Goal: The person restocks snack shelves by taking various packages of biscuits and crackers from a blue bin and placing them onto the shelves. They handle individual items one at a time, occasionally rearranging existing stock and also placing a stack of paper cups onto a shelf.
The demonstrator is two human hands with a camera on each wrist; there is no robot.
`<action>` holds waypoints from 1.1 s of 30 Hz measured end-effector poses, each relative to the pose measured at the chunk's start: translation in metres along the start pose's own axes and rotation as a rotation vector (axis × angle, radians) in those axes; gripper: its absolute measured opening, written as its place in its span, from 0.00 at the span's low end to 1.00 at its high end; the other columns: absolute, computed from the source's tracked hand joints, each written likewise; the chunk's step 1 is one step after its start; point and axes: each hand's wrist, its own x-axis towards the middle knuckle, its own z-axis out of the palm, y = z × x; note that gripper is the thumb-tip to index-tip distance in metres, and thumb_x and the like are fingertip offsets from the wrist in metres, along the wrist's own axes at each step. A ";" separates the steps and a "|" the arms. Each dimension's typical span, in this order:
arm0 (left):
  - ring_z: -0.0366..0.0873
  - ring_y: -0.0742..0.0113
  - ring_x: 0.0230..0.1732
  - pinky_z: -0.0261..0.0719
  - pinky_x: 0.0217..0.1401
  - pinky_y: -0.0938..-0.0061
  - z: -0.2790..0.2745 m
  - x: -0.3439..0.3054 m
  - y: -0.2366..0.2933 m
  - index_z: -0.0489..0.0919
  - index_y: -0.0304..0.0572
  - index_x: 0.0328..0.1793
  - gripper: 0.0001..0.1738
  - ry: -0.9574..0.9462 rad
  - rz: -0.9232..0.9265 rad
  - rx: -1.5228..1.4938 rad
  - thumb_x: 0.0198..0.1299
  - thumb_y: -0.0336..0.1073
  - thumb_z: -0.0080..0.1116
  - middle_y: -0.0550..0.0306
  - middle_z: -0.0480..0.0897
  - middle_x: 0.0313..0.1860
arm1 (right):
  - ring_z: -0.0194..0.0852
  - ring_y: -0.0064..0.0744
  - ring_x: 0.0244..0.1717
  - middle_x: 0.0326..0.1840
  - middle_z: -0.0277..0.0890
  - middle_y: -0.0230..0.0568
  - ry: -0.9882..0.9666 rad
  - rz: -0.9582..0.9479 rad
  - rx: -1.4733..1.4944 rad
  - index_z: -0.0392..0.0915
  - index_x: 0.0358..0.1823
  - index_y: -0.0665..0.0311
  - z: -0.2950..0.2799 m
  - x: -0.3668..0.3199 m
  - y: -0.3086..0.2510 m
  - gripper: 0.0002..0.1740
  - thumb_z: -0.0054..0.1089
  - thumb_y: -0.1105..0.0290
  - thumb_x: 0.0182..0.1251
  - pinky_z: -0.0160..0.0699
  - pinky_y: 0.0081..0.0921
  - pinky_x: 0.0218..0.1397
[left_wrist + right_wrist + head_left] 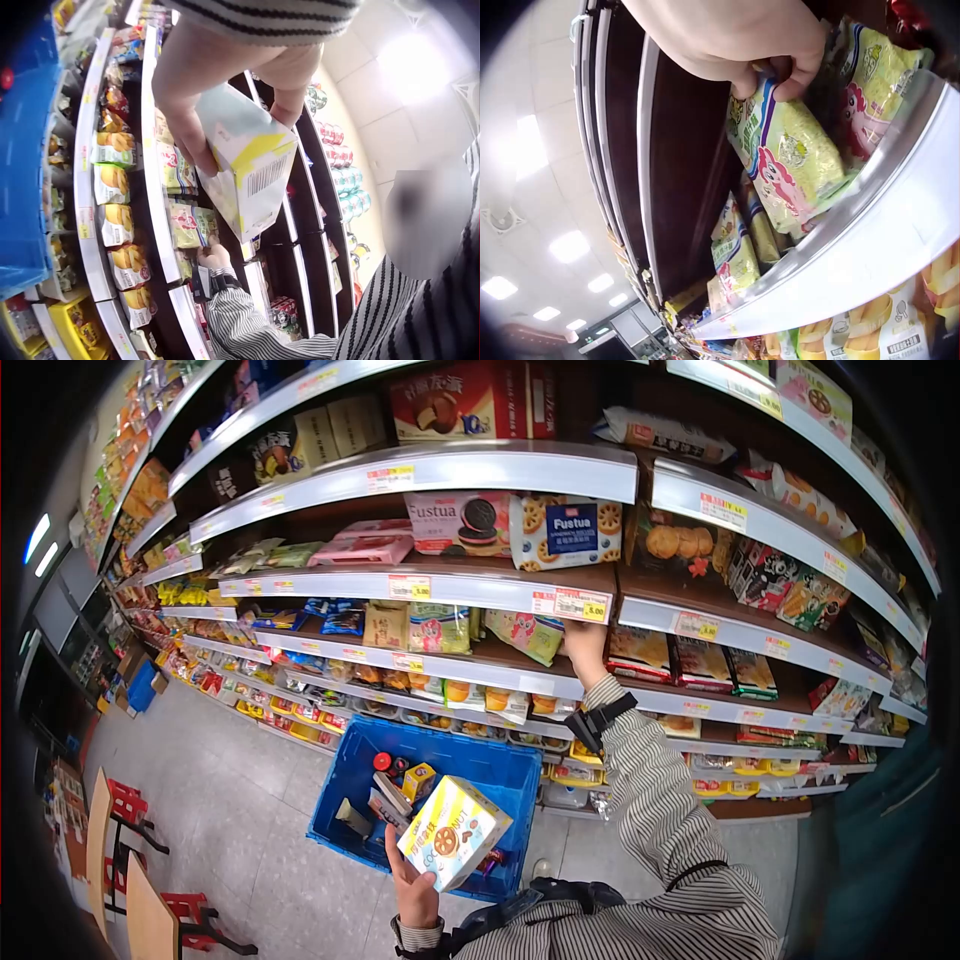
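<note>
In the head view my left hand (414, 890) grips a white and yellow box (455, 832) with a round biscuit pictured on it, over the blue crate. Thumb and fingers lie along opposite sides of this box (244, 161) in the left wrist view. My right hand (584, 650) reaches in at a middle shelf. There it pinches the top edge of a yellow-green snack bag (784, 161) with a pink pony printed on it, which leans tilted on the shelf. Similar pony bags (874, 86) stand on either side of it.
The blue crate (335, 800) below holds a small yellow box (418, 782), a red-capped item (382, 761) and other goods. A price-tag rail (480, 592) runs just above the right hand. Packets (640, 653) sit to its right. Wooden tables (150, 910) stand at lower left.
</note>
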 end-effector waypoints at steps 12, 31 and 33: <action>0.67 0.56 0.65 0.69 0.67 0.63 -0.001 0.000 0.002 0.54 0.39 0.70 0.52 0.021 0.009 0.030 0.37 0.24 0.72 0.44 0.65 0.65 | 0.75 0.54 0.41 0.43 0.75 0.55 -0.084 -0.273 -0.503 0.72 0.52 0.70 0.019 -0.024 -0.017 0.25 0.60 0.57 0.62 0.72 0.40 0.45; 0.79 0.56 0.52 0.83 0.43 0.73 0.024 0.022 -0.037 0.52 0.38 0.74 0.45 -0.346 -0.301 0.197 0.48 0.20 0.59 0.46 0.70 0.64 | 0.73 0.22 0.47 0.55 0.72 0.37 -1.183 0.997 0.458 0.48 0.73 0.66 -0.150 -0.199 -0.089 0.42 0.61 0.58 0.65 0.78 0.17 0.39; 0.79 0.56 0.53 0.86 0.33 0.73 0.019 0.025 -0.053 0.49 0.44 0.76 0.45 -0.321 -0.413 0.202 0.52 0.23 0.58 0.46 0.70 0.64 | 0.72 0.18 0.49 0.58 0.69 0.35 -1.108 1.097 0.514 0.47 0.74 0.66 -0.165 -0.195 -0.088 0.42 0.60 0.59 0.66 0.77 0.15 0.40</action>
